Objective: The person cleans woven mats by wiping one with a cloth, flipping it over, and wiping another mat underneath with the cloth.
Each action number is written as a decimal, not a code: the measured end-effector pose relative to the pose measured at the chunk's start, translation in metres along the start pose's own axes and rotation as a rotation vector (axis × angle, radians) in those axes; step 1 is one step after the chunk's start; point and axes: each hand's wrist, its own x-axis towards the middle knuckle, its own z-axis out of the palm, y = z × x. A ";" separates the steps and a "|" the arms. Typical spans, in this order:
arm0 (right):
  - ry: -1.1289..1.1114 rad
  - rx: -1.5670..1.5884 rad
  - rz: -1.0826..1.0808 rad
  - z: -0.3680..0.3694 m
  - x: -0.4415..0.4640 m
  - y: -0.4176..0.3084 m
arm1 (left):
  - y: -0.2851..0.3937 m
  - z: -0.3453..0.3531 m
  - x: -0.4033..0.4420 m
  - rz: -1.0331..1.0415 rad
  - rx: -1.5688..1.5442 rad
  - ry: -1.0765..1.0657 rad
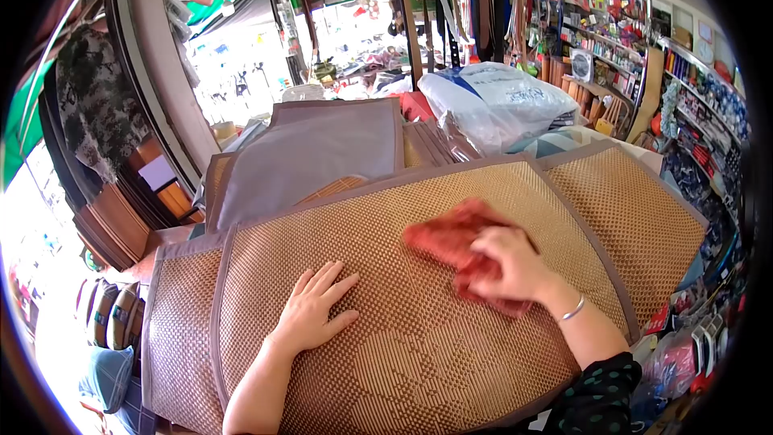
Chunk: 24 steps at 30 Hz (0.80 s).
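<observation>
A woven tan mat point(378, 274) with a grey-brown cloth border lies across the middle of the view. My left hand point(316, 310) rests flat on its left half, fingers spread, holding nothing. On the right half, my right hand point(509, 264) is closed on a red cloth point(459, 235), which lies bunched against the weave and is slightly blurred. A silver bracelet circles my right wrist. Side sections of woven mat show at the left point(181, 330) and at the right point(632, 221).
Behind the mat lie a grey sheet point(322, 145) and a white plastic-wrapped package point(499, 101). Belts hang above them. Stocked shelves point(700, 89) line the right side. Cushions point(109, 370) and folded brown mats point(109, 225) stand at the left.
</observation>
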 end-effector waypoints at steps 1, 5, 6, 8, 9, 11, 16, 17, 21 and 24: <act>0.044 -0.023 0.084 -0.005 -0.001 0.017 | -0.002 0.001 0.001 -0.010 0.023 -0.022; 0.156 -0.051 0.251 -0.009 -0.004 0.070 | -0.011 0.002 0.007 -0.012 0.055 -0.070; 0.135 -0.049 0.203 -0.010 -0.003 0.066 | -0.014 0.000 0.009 -0.023 0.074 -0.103; 0.027 -0.022 0.130 -0.018 0.009 0.024 | -0.021 -0.007 0.014 -0.063 0.104 -0.172; -0.013 0.009 -0.005 -0.014 0.013 0.001 | -0.027 -0.011 0.015 -0.062 0.107 -0.170; -0.301 0.096 -0.086 -0.009 0.014 -0.052 | -0.044 -0.014 0.013 -0.134 0.111 -0.164; -0.273 0.152 -0.366 0.030 -0.013 -0.069 | -0.086 -0.017 0.001 -0.278 0.088 -0.109; -0.233 0.112 -0.358 0.026 -0.008 -0.058 | -0.088 -0.015 -0.002 -0.286 0.089 -0.111; -0.024 0.058 0.022 0.003 -0.003 0.003 | -0.086 -0.015 -0.001 -0.280 0.059 -0.044; 0.186 -0.052 0.176 -0.001 -0.015 0.052 | -0.084 -0.015 -0.002 -0.283 0.025 -0.003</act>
